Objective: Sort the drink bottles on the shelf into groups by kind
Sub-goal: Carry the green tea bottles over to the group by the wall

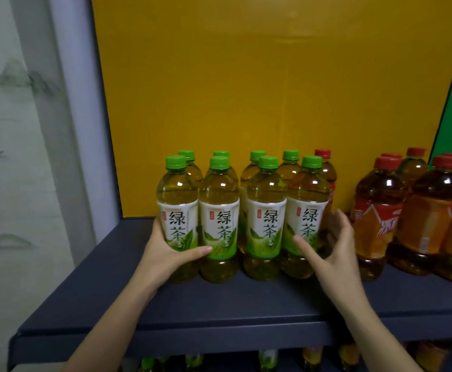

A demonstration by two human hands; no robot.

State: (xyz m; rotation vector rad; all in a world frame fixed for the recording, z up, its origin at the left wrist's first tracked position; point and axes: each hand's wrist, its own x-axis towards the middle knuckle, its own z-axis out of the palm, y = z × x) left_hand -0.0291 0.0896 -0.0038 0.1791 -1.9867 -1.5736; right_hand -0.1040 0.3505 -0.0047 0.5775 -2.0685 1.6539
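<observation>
left hand [165,253] wraps the front-left green tea bottle [176,189], thumb across its glossy white-green label [177,224] reading 绿茶. right hand [337,245] has fingers spread beside the front-right green tea bottle [306,194], maybe touching it. both are clear plastic with green caps and pale yellow tea, on the matte navy shelf [219,312]. red-capped amber bottles [377,210] stand to the right.

Both bare forearms rise from the bottom edge of the frame and lean in toward the middle. The left hand [163,253], left of centre, wraps a green-capped bottle [176,200], thumb lying across its front and fingers curled round the far side. The right hand [337,248], right of centre, is spread and loosely cupped, thumb pointing left and fingers [340,221] raised.
</observation>
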